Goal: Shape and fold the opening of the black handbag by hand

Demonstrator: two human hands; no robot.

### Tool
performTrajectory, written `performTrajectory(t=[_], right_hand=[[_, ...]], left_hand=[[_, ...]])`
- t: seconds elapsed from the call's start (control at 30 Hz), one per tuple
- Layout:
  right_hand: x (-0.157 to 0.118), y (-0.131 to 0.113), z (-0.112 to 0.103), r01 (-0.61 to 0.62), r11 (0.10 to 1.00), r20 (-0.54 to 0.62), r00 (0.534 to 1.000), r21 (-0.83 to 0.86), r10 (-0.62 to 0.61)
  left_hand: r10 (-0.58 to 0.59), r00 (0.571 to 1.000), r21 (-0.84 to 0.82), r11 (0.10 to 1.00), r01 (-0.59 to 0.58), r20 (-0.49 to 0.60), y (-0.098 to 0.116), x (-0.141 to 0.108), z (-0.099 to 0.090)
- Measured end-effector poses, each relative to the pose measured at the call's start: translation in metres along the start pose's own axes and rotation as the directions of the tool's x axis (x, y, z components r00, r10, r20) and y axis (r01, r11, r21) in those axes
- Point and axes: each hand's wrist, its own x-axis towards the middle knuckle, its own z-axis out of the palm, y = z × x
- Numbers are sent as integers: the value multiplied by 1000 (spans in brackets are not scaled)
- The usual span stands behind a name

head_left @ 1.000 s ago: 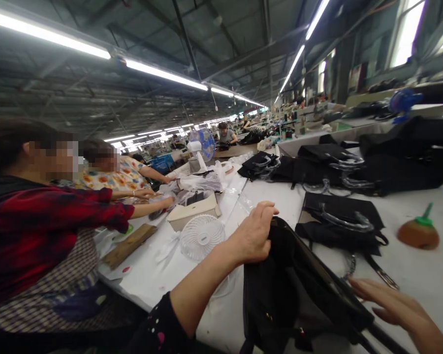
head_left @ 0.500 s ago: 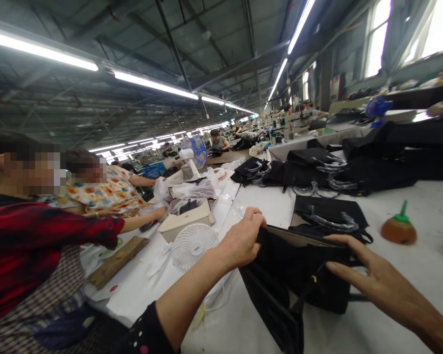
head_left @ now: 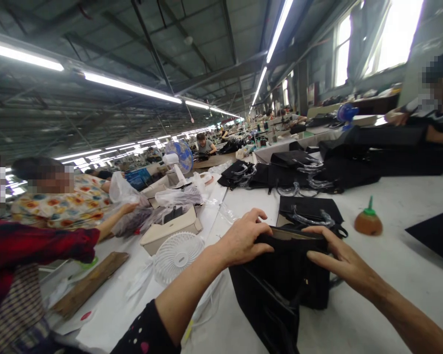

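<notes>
Your left hand point(head_left: 245, 238) and right hand point(head_left: 335, 250), half closed, pinch the black bag point(head_left: 280, 278) by its rim point(head_left: 293, 235). It looks light and floppy; hold it there.

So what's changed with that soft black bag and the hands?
The right hand, open beside the black bag before, now grips its rim. The bag has swung round, so the rim runs crosswise between both hands. The left hand stays on it; the round white fan stays put.

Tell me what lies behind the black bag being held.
Directly behind the held bag is another black bag, its handle apparently wrapped in clear plastic. That bag's nearer part is covered, so cannot be seen.
</notes>
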Motion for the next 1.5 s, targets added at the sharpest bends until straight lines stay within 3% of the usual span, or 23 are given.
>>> performTrajectory(t=[0.37, 0.83, 1.03, 1.23, 1.37, 1.5], right_hand=[[22, 1, 14, -64, 997, -107, 992, 47, 69], [27, -8, 15, -69, 998, -167, 983, 14, 70], [29, -13, 15, -96, 986, -220, 973, -139, 64], [37, -41, 12, 0, 948, -128, 991, -317, -43], [47, -56, 11, 63, 825, -45, 993, -561, -107], [54, -66, 13, 79, 726, -3, 994, -683, -111]], left_hand=[[-181, 976, -178, 971, 158, -120, -10, 13, 11], [-282, 942, -157, 954, 255, -183, -8, 13, 15], [-334, 922, -159, 939, 306, -197, -5, 14, 14], [-377, 898, -141, 925, 352, -227, -7, 14, 15], [-388, 892, -135, 921, 366, -231, -7, 12, 15], [-391, 886, -104, 920, 377, -249, -8, 12, 16]])
